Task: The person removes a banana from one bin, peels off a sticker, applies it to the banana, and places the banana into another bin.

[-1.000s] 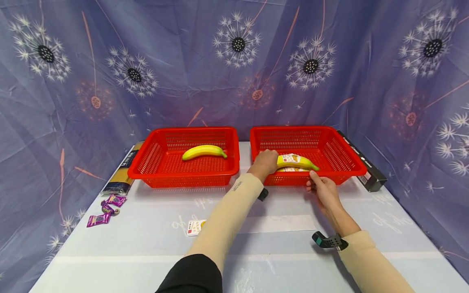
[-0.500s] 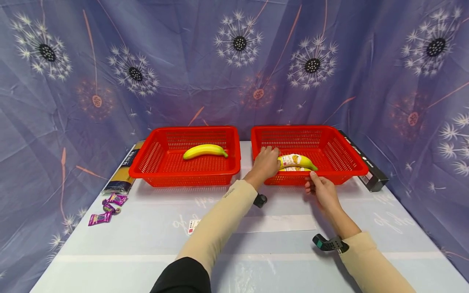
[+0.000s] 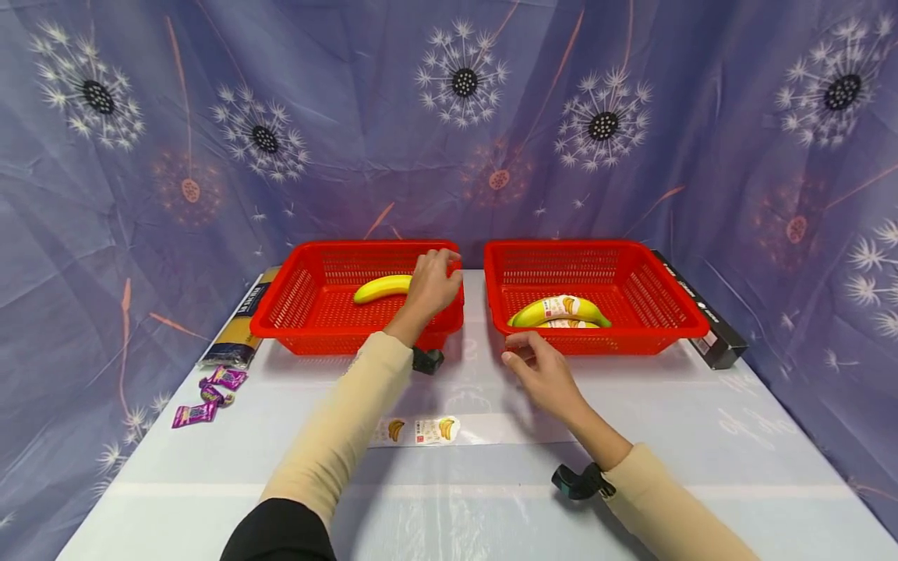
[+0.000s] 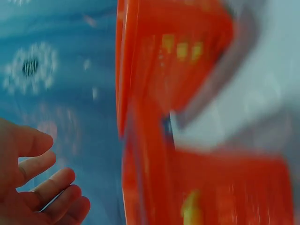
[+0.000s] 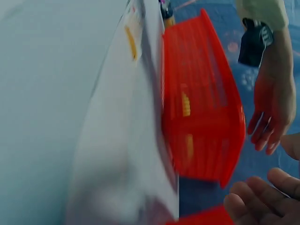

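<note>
Head: left hand (image 3: 433, 285) part-hides banana (image 3: 382, 288); 3 candies (image 3: 210, 392) near packet (image 3: 235, 329).

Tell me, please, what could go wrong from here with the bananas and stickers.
The left hand hangs over the right side of the left basket, so it might clip the rim or nudge the banana there.

The left sleeve passes across the sticker strip in the head view; dipping lower, it could drag it.

The right hand, close to the right basket, might bump it and shift the labelled bananas.
</note>
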A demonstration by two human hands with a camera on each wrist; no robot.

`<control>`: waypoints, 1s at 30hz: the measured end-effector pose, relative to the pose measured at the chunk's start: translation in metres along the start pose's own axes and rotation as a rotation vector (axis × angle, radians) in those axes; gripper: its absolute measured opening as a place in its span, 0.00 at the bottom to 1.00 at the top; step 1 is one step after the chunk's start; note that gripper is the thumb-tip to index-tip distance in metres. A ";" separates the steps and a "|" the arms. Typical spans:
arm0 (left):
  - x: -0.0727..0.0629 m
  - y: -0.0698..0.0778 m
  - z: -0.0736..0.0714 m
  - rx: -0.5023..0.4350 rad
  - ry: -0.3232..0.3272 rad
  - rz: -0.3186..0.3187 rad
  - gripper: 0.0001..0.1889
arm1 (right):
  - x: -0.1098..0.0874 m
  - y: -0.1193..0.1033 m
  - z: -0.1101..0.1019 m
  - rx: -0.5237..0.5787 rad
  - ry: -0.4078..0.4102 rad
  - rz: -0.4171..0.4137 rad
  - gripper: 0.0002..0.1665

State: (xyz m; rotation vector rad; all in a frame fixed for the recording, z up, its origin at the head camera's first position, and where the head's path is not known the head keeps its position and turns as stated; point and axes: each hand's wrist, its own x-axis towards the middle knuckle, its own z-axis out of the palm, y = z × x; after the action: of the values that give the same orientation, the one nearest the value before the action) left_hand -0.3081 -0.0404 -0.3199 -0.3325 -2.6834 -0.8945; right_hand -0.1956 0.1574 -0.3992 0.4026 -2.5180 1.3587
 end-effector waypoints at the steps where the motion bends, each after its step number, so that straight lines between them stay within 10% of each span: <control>1: 0.002 -0.008 -0.006 0.001 -0.001 -0.023 0.18 | 0.003 -0.005 0.006 0.005 -0.017 0.000 0.17; 14: 0.017 -0.086 -0.061 0.001 -0.092 -0.294 0.25 | 0.049 -0.032 0.067 -0.093 -0.071 0.037 0.43; 30: 0.014 -0.121 -0.068 0.034 -0.127 -0.381 0.26 | 0.067 -0.025 0.081 -0.173 -0.054 -0.020 0.38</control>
State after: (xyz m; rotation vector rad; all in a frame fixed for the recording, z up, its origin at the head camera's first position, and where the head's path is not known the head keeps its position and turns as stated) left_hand -0.3446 -0.1747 -0.3289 0.1422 -2.9315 -0.9539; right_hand -0.2558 0.0677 -0.3996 0.4336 -2.6416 1.1260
